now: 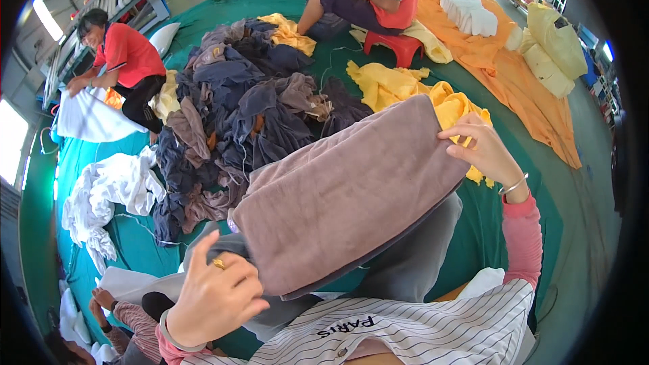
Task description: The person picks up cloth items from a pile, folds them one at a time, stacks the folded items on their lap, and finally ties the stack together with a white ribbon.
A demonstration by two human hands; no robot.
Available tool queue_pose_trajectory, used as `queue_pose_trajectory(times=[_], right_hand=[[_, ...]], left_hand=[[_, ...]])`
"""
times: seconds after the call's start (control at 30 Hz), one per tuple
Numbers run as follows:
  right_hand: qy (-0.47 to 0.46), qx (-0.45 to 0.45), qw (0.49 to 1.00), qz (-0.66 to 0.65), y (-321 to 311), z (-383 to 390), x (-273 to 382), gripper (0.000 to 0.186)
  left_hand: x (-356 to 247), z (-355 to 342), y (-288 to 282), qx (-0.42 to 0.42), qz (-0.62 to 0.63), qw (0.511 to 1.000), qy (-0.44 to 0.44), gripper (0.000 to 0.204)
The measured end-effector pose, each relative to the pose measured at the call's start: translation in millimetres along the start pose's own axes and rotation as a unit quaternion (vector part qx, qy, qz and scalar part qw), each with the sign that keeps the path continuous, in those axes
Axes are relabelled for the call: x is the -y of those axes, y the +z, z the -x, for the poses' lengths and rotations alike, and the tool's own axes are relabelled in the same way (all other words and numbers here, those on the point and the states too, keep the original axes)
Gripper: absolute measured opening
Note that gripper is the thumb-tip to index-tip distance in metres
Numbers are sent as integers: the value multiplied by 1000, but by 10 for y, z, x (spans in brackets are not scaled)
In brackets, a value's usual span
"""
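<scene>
A brown plush cloth (351, 196), folded into a long rectangle, lies across my lap, tilted up toward the right. Along its lower edge a dark grey layer (365, 261) shows beneath it. My right hand (478, 145) pinches the cloth's far right corner between thumb and fingers. Just off the near left corner is my left hand (220, 290), its index finger stretched upward and thumb apart, with nothing visible in it. Beyond the cloth rises a large heap of loose dark grey and brown cloths (250, 101).
White cloths (111, 192) lie at left and yellow cloths (405, 88) at right on the green ground sheet (507, 243). One person (132, 61) handles white cloth at far left; another sits on a red stool (394, 45). A third person (128, 318) is close at lower left.
</scene>
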State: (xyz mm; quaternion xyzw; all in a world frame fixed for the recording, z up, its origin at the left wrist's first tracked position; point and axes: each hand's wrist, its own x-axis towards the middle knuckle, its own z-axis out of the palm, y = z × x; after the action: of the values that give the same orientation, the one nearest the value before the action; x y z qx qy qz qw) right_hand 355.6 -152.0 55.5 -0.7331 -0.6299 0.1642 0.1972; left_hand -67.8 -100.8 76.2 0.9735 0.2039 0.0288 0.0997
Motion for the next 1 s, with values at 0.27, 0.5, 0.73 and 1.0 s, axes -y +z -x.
queue_pose_trajectory(times=[0.27, 0.5, 0.73, 1.0], right_hand=[[-309, -117, 924, 193, 391, -289, 656, 44], [-212, 24, 946, 242, 656, -417, 362, 66], [-193, 43, 954, 226, 655, -559, 359, 72], [-135, 56, 961, 235, 589, -485, 321, 73]], left_hand=[[-1, -762, 385, -84, -43, 994, 56, 75], [2057, -1231, 1014, -227, 201, 942, -141, 48], [4082, -224, 3016, -197, 128, 828, -509, 60], [3600, -526, 4290, 86, 48, 823, -559, 44]])
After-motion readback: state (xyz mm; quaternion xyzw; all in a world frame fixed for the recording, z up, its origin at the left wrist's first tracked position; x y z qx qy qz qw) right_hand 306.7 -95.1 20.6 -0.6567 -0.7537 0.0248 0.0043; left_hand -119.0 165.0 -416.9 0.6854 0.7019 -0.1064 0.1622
